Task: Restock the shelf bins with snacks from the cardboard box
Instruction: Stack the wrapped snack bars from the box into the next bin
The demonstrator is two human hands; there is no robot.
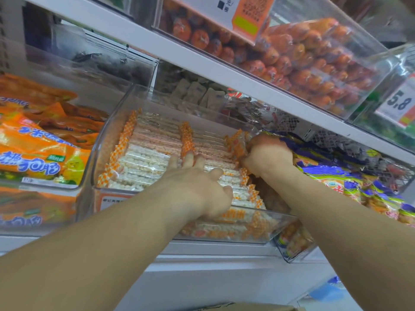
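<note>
**Both hands in the middle bin, rice-cracker packs**

Cardboard box [244, 307]: only a strip of its top edge shows at the bottom of the view, below the shelf front.

Two bare forearms reach up from the lower corners into the clear middle bin [224, 240], which sits tilted on the white shelf [202, 261].

Left hand [197, 182]: fingers straight and spread, palm down, pressing flat on the rows of snack packs [143, 162]. It grips nothing.

Right hand [267, 153]: at the bin's right wall, fingers curled round the end of one orange-checked pack [238, 142], which stands up above the rows.

Snack packs: clear wrappers with orange-and-white checked ends, puffed white and pinkish pieces inside, laid in tight rows that fill the bin from front to back.

Left neighbour: a clear bin of orange bags [40, 153] with blue lettering, stacked flat.

Right neighbour: blue, yellow and orange bags [336, 176], touching the right forearm's side of the middle bin.

Behind the middle bin: small pale packets [195, 93], blurred.

Upper shelf: a clear bin of orange wrapped snacks [303, 63] with an orange label [251, 16] on its front; further right a price tag [399, 104] reading 5.8
</note>
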